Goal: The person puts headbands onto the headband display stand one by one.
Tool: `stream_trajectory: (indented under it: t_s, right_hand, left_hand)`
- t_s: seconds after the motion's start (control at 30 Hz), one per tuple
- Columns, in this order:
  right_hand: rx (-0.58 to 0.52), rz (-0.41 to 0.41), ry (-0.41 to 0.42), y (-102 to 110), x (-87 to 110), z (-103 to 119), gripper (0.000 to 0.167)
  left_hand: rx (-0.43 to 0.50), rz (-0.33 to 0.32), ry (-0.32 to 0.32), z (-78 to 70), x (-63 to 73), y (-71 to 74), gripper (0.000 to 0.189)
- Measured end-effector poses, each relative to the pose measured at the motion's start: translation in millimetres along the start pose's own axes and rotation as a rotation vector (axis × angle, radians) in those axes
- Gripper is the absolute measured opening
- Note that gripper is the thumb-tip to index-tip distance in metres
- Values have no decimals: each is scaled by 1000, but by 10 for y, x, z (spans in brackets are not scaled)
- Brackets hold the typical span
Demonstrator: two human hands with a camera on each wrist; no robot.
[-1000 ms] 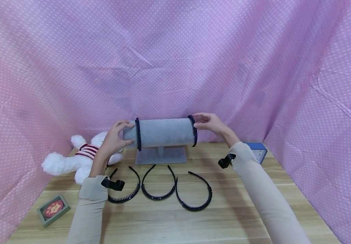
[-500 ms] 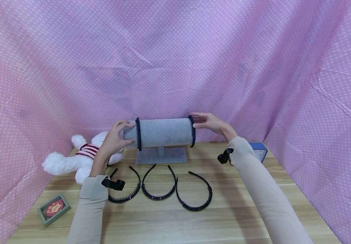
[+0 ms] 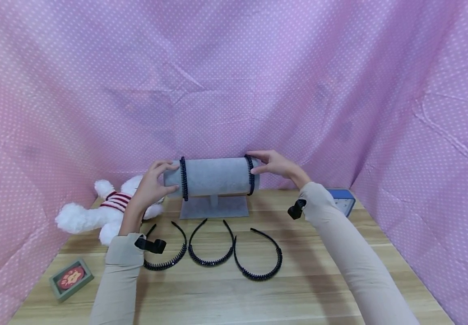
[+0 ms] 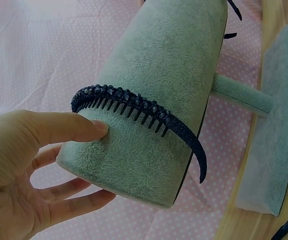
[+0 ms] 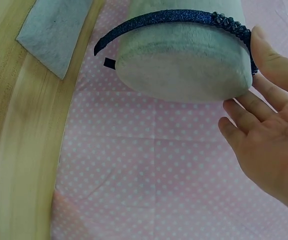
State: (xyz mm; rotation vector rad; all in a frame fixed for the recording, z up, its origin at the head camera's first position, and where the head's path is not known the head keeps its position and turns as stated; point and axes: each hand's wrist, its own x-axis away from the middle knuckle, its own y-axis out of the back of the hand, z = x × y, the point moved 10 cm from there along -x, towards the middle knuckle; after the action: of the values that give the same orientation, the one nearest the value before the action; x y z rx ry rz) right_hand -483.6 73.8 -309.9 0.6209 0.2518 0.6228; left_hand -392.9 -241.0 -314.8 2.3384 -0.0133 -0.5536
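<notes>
A grey plush headband stand (image 3: 217, 178) has a horizontal padded roll on a post and flat base. My left hand (image 3: 152, 184) grips the roll's left end, thumb pressed on the plush (image 4: 129, 155) in the left wrist view. Just inboard of that thumb, a black beaded, toothed headband (image 3: 184, 178) sits around the roll. Near the right end my right hand (image 3: 276, 164) holds a second black headband (image 3: 250, 176), its thumb against the beaded part (image 5: 231, 25) and its other fingers beyond. This band's tips stick out past the roll in the right wrist view.
Three more black headbands (image 3: 211, 263) lie in a row on the wooden table (image 3: 225, 302) before the stand. A white plush toy (image 3: 112, 210) and a small green frame (image 3: 71, 279) are at left. A blue-topped clock (image 3: 342, 198) stands behind the right forearm. Pink dotted cloth (image 3: 225, 90) surrounds the table.
My right hand has moved left, sliding the second headband from the roll's right end further onto it. My left hand has stayed in place.
</notes>
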Motion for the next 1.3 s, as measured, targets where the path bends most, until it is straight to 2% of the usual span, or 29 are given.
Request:
stream_trajectory:
  t_s: [0.37,0.97,1.3]
  right_hand:
    - [146,-51,-6,-94,-78,125,71]
    - [213,-51,28,-267,-220,333,73]
    - [246,-60,40,-346,-280,409,71]
  left_hand:
    - [-3,2,18,23,8,19,57]
    - [1,8,19,22,2,18,56]
    - [-44,-10,-30,-2,-12,-4,57]
